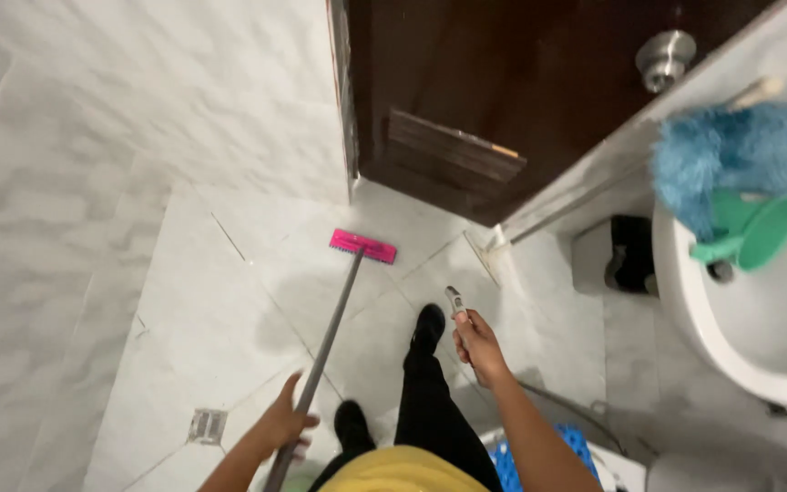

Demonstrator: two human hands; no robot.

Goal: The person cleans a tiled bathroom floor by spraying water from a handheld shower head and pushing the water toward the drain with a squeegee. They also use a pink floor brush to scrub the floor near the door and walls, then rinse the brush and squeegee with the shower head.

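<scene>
Glossy marble-look tile is seen on the floor (229,301); the broom (362,246) head looks plastic, its handle matt metal.

No packages, labels, signs or screens are visible anywhere in this view of the tiled bathroom. Nothing on the walls, the door or the floor bears a sticker, tag or display.
</scene>
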